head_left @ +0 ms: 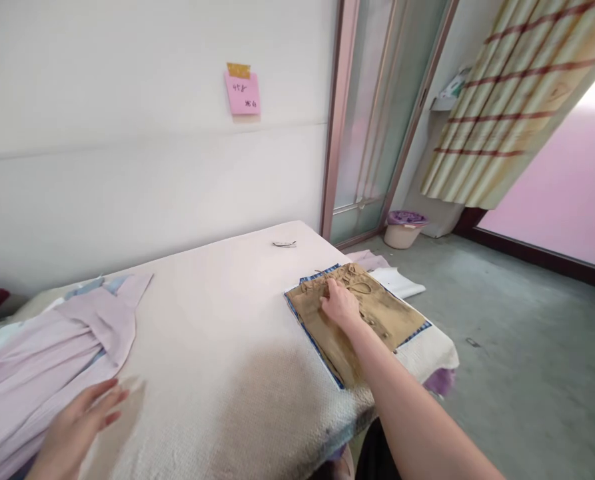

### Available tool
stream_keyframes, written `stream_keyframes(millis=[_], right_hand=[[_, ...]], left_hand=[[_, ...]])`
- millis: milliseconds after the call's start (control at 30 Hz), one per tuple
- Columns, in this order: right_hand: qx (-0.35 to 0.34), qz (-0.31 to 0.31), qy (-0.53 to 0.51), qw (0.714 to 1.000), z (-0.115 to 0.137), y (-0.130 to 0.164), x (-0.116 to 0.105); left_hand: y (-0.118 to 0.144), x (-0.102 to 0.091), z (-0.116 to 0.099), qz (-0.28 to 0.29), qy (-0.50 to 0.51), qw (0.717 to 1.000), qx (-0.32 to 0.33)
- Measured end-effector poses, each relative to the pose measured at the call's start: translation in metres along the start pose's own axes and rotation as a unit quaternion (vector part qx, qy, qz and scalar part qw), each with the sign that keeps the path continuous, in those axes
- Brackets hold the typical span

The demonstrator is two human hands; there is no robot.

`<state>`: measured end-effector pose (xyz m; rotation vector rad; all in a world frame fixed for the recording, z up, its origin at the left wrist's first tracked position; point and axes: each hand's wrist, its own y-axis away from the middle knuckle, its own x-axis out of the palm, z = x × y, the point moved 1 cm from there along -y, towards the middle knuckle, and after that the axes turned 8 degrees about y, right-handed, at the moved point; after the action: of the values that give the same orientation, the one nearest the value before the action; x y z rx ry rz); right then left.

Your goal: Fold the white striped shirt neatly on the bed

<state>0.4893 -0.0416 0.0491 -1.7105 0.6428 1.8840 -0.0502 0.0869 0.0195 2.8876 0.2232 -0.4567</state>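
Note:
My right hand (340, 305) is on a folded khaki garment (392, 317) with drawstrings and small round studs. Its fingers are curled together against the cloth near the far edge and appear to grip it. The garment lies on top of a blue-patterned folded piece (322, 350), of which only the edges show. At the lower left my left hand (80, 427) hovers over the bed with fingers extended and nothing in them. Beside it lies a loose heap of pale lilac cloth (94, 320), apart from the fingertips.
A white textured cover (202, 347) spreads over the bed. Glasses (284, 244) rest near its far end. A pink note (242, 93) is taped to the wall. Beyond the bed are a sliding glass door (372, 133), a lined bin (402, 235) and a checked curtain (507, 100).

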Motion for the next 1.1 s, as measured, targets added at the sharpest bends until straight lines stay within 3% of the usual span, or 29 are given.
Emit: stream_keyframes(millis=[100, 233, 467, 567, 667, 767, 867, 933, 1000, 1033, 1100], right_hand=[[-0.029, 0.012, -0.006, 0.999, -0.009, -0.001, 0.003], [-0.095, 0.009, -0.018, 0.995, 0.008, 0.014, -0.005], [-0.296, -0.001, -0.070, 0.953, 0.068, 0.088, -0.013], [-0.411, -0.019, -0.110, 0.905, 0.082, 0.115, -0.007], [-0.477, -0.026, -0.132, 0.869, 0.085, 0.129, -0.003], [-0.488, -0.029, -0.168, 0.856, 0.084, 0.133, -0.007], [-0.433, -0.064, -0.251, 0.863, 0.082, 0.134, -0.016], [-0.365, -0.079, -0.286, 0.882, 0.083, 0.132, -0.019], [-0.307, -0.067, -0.287, 0.905, 0.086, 0.130, -0.017], [-0.291, -0.055, -0.281, 0.913, 0.088, 0.129, -0.015], [-0.292, -0.033, -0.261, 0.919, 0.092, 0.128, -0.009]], left_hand=[[0.043, 0.020, -0.003, 0.050, 0.021, 0.999, -0.001], [0.079, 0.065, -0.035, 0.144, 0.020, 0.988, 0.044], [0.109, 0.185, -0.121, 0.322, 0.072, 0.941, 0.075], [0.109, 0.230, -0.127, 0.411, 0.085, 0.908, 0.008], [0.108, 0.249, -0.111, 0.486, 0.060, 0.869, -0.076], [0.100, 0.243, -0.099, 0.474, 0.033, 0.876, -0.088], [0.088, 0.221, -0.129, 0.388, 0.054, 0.919, -0.036], [0.083, 0.197, -0.181, 0.265, 0.101, 0.958, 0.043], [0.087, 0.165, -0.247, 0.161, 0.177, 0.957, 0.162], [0.094, 0.146, -0.280, 0.104, 0.217, 0.938, 0.251], [0.112, 0.106, -0.329, -0.026, 0.243, 0.854, 0.459]])
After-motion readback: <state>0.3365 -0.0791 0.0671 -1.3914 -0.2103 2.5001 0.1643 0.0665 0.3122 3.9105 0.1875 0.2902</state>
